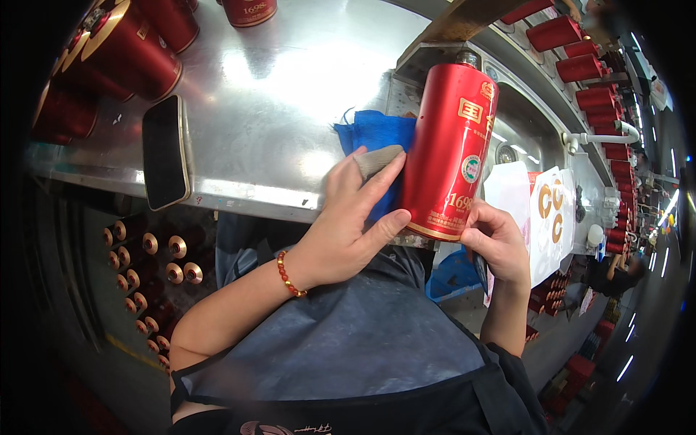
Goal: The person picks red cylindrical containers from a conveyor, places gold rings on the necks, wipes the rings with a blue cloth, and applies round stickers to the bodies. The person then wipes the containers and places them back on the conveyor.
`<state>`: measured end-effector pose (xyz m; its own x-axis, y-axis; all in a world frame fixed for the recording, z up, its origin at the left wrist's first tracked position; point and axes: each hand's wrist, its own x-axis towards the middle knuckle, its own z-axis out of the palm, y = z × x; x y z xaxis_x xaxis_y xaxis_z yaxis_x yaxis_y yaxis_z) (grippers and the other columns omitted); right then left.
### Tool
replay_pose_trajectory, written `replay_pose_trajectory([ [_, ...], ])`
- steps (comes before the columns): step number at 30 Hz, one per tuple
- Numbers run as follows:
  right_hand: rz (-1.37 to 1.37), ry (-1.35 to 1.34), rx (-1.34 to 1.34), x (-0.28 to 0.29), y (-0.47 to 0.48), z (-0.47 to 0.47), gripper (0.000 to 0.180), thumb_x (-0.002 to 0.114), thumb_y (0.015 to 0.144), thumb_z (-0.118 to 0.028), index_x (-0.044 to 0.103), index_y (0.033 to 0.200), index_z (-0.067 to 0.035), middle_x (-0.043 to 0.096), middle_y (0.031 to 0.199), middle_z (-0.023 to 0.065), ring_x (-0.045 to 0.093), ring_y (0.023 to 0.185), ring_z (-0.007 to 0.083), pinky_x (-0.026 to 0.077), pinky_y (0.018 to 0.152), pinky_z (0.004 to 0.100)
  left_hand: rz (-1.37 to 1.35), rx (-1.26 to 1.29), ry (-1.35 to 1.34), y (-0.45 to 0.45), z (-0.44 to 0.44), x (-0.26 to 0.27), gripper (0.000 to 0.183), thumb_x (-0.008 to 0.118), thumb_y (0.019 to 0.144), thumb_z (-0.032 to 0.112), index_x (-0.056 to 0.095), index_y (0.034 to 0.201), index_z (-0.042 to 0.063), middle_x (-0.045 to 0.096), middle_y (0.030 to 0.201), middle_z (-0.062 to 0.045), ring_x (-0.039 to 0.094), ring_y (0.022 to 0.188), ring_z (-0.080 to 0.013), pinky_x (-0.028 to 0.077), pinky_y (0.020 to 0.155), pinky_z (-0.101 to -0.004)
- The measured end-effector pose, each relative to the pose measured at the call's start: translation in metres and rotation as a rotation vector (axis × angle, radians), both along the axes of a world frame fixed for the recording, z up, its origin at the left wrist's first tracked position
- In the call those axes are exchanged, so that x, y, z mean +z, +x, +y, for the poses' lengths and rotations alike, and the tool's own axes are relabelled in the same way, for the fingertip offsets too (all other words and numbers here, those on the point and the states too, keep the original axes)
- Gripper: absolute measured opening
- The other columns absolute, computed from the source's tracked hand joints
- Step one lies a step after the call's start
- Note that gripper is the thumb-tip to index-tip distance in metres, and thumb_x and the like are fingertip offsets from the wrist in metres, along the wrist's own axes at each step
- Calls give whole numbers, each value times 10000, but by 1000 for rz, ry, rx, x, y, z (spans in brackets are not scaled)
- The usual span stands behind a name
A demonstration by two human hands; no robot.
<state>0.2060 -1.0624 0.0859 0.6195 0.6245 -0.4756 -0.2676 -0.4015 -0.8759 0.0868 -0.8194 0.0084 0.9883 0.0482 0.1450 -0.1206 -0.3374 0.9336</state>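
A glossy red bottle (446, 147) with gold print and a dark neck lies tilted before me, its base towards my body. My left hand (348, 228) steadies its left side, with the thumb at the base rim and a beige fabric sleeve (379, 161) on one finger. Under those fingers and partly behind the bottle is a blue cloth (383, 136). At the base's right corner, my right hand (497, 239) has thumb and index finger pinched together against the rim. A thin dark object (480, 272) sticks out below that palm; its hidden part leaves its kind unclear.
On the steel counter (255, 136) lie a black-screened phone (164, 152) and several red bottles (130, 54). A steel sink (527, 114) and printed white sheets (544, 217) are to the right. Bottles line a conveyor (549, 70); others stand below left (176, 246). A blue bin (454, 274) sits below.
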Motion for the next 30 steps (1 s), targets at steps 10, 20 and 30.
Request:
replay_pose_trajectory([
  [10,20,-10,3,-2,3,0,227,786,922,-146,602,838,-44,541,886,-38,481,758,38,376,670,218,21,-65,-39,-1,8,-3,668,569,1048,401,348,1597,92,340,1589,-211,177,1499,-453,148,1228,-524],
  [20,33,5,2,-3,2,-1,225,787,927,-146,596,848,-58,547,872,-61,473,740,14,372,653,201,-18,24,128,2,-1,-6,642,484,1076,447,358,1591,85,420,1434,-248,197,1485,-464,168,1221,-527],
  [30,-14,43,10,-6,1,-1,221,783,928,-139,595,850,-52,527,863,-59,457,736,18,363,650,207,-93,186,-28,-6,3,2,415,515,1058,210,568,1439,56,542,1402,-210,409,1391,-409,322,1151,-471],
])
